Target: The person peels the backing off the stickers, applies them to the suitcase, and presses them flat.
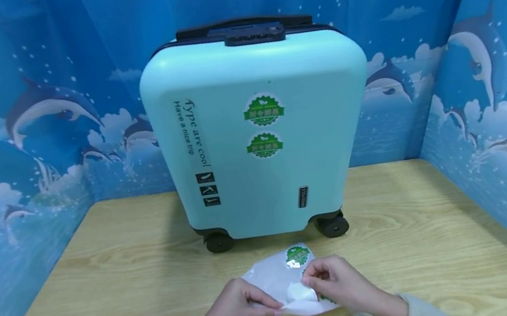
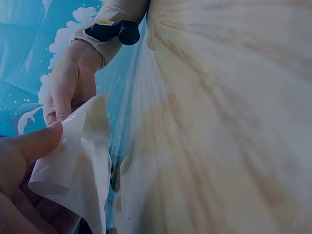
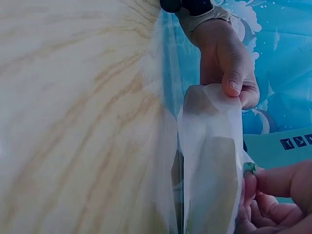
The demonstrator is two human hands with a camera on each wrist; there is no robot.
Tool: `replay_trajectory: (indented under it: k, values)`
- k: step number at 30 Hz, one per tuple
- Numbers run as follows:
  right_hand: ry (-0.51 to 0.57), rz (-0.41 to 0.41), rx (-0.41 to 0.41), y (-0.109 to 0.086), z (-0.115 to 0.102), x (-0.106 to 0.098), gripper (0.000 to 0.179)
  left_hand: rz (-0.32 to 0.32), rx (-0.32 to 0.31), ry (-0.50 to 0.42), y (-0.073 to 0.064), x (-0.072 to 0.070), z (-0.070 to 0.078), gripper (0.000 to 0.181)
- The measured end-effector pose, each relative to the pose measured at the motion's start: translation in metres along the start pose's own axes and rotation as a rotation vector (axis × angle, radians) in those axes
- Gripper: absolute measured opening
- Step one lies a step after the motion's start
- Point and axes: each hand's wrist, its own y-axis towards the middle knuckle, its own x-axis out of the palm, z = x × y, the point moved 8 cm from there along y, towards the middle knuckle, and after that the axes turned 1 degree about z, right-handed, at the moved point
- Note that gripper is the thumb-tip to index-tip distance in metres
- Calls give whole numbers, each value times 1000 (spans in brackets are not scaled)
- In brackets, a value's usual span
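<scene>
A white, translucent sticker sheet (image 1: 270, 271) is held low over the table in front of the suitcase, its near edge folded over. My left hand (image 1: 238, 306) pinches that edge between thumb and forefinger at the lower left. At the sheet's right side my right hand (image 1: 343, 284) pinches a green sticker (image 3: 250, 167), a bit of which shows at the fingertips in the right wrist view. Another round green sticker (image 1: 297, 256) lies on the sheet's far corner. In the left wrist view the curled paper (image 2: 73, 156) hides part of the left fingers.
A mint-green suitcase (image 1: 248, 186) stands upright on black wheels at the back of the wooden table (image 1: 120, 287). Two round green stickers, an upper one (image 1: 263, 110) and a lower one (image 1: 265, 145), are on its front. Blue dolphin-print curtains (image 1: 88, 40) surround the table.
</scene>
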Motion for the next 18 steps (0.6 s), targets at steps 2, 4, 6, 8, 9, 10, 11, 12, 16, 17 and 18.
replay_trajectory:
  k: [2,4,6,8,9,10,11,12,16,17,18]
  values:
    - [14,14,9,-1,1,-1,15,-3,-6,-8,0,0,0,7]
    - [33,34,16,-1,1,-3,14,-4,-7,-16,0,-1,0,7]
    - [58,58,24,-1,2,-5,14,-5,-8,-23,0,-1,0,8]
    - [84,81,31,-1,3,-7,15,-5,-12,-33,0,-2,-1,8]
    - [96,91,37,-1,4,-8,15,-4,-12,-35,0,-2,-1,8]
    - [109,100,42,-1,4,-9,15,-5,-16,-39,0,-2,-2,8]
    - [116,108,46,-1,5,-10,15,-6,-17,-40,0,-2,-2,8]
    - [124,116,48,-1,5,-10,15,-8,-17,-42,0,-2,-2,8]
    - [142,135,52,0,5,-12,15,-12,-19,-44,0,-3,-2,9]
    - [149,139,50,0,5,-12,16,-14,-15,-45,0,-4,-2,9]
    - [156,141,49,0,5,-13,16,-15,-13,-45,0,-4,-1,9]
